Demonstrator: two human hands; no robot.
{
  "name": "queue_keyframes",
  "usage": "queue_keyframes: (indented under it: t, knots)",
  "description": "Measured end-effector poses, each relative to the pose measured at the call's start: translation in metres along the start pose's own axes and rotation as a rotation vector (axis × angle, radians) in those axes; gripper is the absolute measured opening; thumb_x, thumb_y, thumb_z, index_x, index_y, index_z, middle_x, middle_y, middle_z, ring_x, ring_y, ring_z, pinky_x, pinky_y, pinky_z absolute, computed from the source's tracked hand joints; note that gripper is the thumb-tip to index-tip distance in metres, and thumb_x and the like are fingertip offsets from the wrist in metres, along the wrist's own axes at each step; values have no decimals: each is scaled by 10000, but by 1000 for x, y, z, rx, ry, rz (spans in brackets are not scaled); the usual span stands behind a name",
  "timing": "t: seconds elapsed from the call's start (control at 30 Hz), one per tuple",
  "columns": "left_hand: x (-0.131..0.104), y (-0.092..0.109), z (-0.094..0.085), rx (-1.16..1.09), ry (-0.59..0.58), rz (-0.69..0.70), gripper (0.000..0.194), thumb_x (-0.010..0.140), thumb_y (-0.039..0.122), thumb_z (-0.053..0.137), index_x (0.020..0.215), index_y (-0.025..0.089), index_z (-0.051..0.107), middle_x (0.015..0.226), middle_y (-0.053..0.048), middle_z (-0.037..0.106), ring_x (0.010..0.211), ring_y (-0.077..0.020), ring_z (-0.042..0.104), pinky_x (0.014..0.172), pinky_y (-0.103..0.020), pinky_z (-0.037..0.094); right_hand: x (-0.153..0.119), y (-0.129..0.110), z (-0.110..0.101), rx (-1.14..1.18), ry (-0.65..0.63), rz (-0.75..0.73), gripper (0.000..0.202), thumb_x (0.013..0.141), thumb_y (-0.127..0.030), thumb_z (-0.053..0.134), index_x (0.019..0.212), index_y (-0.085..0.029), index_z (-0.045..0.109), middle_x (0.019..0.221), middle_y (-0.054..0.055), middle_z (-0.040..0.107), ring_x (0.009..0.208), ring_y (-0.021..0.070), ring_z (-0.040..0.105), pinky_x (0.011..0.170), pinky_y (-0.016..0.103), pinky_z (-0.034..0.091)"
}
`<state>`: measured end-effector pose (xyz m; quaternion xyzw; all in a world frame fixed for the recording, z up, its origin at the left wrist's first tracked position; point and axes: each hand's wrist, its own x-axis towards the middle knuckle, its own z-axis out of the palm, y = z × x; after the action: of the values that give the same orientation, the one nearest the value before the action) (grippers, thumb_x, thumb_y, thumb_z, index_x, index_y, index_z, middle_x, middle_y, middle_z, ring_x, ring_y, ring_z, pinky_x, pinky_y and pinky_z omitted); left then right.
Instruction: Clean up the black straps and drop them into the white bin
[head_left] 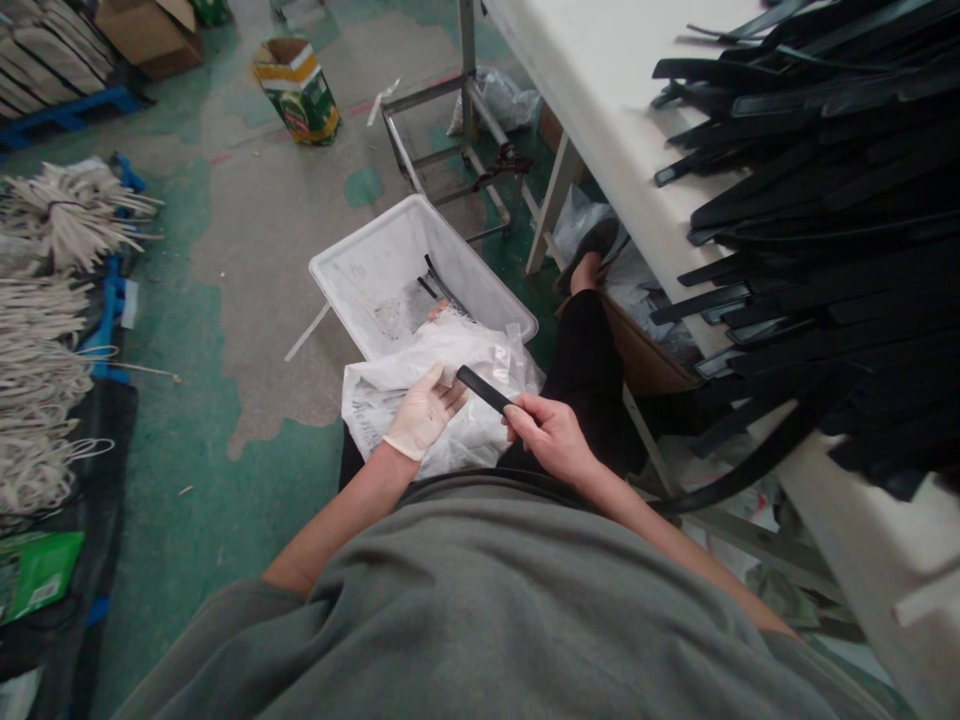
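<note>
My right hand (pixel 551 432) is closed around a black strap (pixel 484 388), pinched between thumb and fingers with its flat end pointing toward my other hand. My left hand (pixel 424 412), in a thin whitish glove, is turned palm up with fingers stretched out, close to the strap's tip. Across my lap lies a crumpled white plastic bag (pixel 480 345). Just beyond it, a white plastic tub (pixel 360 250) holds a few thin black strips (pixel 442 285). Whether the held strap continues behind my right wrist is hidden.
A white table (pixel 600 110) on my right carries a large heap of black straps (pixel 825 200), one drooping over the edge. A metal frame (pixel 450 165) stands beyond the tub. Bundles of pale cord (pixel 45 340) lie at left; a green-yellow box (pixel 296 90) sits farther off.
</note>
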<state>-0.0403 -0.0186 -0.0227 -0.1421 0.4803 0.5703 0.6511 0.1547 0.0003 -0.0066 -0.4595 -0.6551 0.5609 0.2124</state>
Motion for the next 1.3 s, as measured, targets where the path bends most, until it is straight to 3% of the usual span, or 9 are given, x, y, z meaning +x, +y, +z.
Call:
queue_keyframes:
  t: [0.23, 0.43, 0.7, 0.93, 1.0, 1.1, 1.17, 1.3]
  knots:
    - [1, -2, 1, 40, 18, 59, 168, 856, 254, 692, 732, 164, 622, 719, -7, 683, 665, -116, 660, 759, -259, 535, 3, 3, 3, -143, 11, -64, 306, 878, -330, 506, 623, -189, 598, 557, -3, 588, 528, 118, 498, 556, 238, 353]
    - [-2, -5, 8, 17, 56, 78, 245, 933, 227, 584, 696, 165, 582, 669, 4, 650, 657, -106, 651, 788, -252, 532, 5, 7, 5, -195, 0, -95, 314, 890, -331, 505, 619, -190, 581, 558, -8, 573, 537, 116, 503, 563, 237, 342]
    - [3, -6, 4, 49, 45, 91, 177, 869, 256, 687, 750, 162, 596, 721, -15, 684, 684, -121, 671, 722, -242, 540, 3, 9, 6, -237, -27, -96, 304, 897, -329, 504, 643, -190, 594, 571, -7, 587, 549, 118, 517, 567, 236, 335]
    - [10, -33, 5, 164, -102, 43, 194, 827, 306, 734, 786, 148, 629, 740, -33, 693, 638, -136, 649, 653, -256, 525, 32, -1, 14, -271, -7, -36, 312, 905, -315, 508, 631, -188, 586, 595, 8, 631, 559, 123, 534, 554, 233, 350]
    - [16, -25, 10, 196, -121, 55, 230, 817, 342, 744, 768, 146, 635, 722, -30, 685, 607, -131, 631, 637, -257, 512, 39, -6, 9, -231, -42, -34, 326, 915, -340, 501, 646, -184, 598, 629, 15, 658, 550, 118, 548, 546, 227, 377]
    - [25, 2, 23, 178, -73, 167, 221, 824, 338, 740, 753, 157, 635, 741, -15, 689, 648, -114, 640, 672, -232, 499, 42, -11, -5, -117, -122, 41, 314, 918, -390, 492, 749, -181, 654, 663, 12, 690, 454, 97, 529, 463, 213, 388]
    - [28, 15, 36, 152, -72, 256, 188, 815, 316, 749, 778, 166, 643, 773, -7, 701, 693, -107, 652, 707, -221, 496, 45, -14, -13, -88, -84, 66, 299, 903, -386, 503, 758, -176, 658, 630, 9, 681, 411, 91, 512, 423, 205, 384]
    - [31, 8, 69, 213, -297, 234, 210, 797, 315, 762, 775, 134, 659, 736, -34, 695, 622, -121, 625, 645, -239, 489, 65, -18, -21, -92, 95, 1, 327, 900, -401, 487, 693, -177, 606, 591, 11, 658, 399, 93, 520, 413, 197, 397]
